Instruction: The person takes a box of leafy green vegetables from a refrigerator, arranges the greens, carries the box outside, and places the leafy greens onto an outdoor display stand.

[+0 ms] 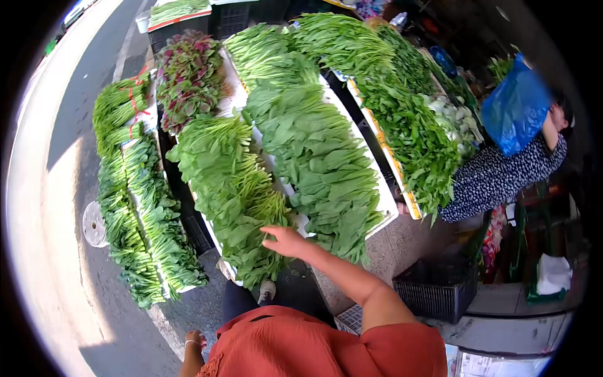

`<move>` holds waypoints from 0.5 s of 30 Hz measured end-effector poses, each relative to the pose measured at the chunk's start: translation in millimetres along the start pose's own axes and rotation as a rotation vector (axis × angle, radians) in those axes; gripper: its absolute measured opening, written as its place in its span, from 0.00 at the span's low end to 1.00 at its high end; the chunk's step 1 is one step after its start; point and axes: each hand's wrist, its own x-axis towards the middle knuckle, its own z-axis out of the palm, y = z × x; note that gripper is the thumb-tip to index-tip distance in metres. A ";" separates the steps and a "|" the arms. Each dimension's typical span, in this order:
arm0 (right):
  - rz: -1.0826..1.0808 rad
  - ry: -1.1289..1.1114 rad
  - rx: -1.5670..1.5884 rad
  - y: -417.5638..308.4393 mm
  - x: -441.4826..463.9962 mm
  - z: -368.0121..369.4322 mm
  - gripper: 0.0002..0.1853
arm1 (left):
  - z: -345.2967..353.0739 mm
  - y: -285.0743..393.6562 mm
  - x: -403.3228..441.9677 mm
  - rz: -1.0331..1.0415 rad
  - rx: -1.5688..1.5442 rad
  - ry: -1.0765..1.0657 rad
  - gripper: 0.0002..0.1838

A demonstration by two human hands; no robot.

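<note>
Right hand [284, 242] partly open, index out, seemingly empty, over leafy greens [227, 188] just nearside of red amaranth [188, 75], left hand [196, 340] half-curled well apart from it, hold unclear; careless sweep could spill loosely stacked greens.

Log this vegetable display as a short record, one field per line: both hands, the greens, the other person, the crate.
Right hand: stretched out over leafy greens; contact unclear
Left hand: low at the person's left side
Far-left bunches: green, some tied with red ribbon
Red-purple bunches: beyond the leafy greens
Other person: at right, dark patterned clothing, near blue bag
Black crate: at the person's right
</note>
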 end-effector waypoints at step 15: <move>0.531 -0.107 0.461 158.8 -236.7 189.5 0.18 | 243.7 115.0 -131.0 0.408 1.048 -0.622 0.16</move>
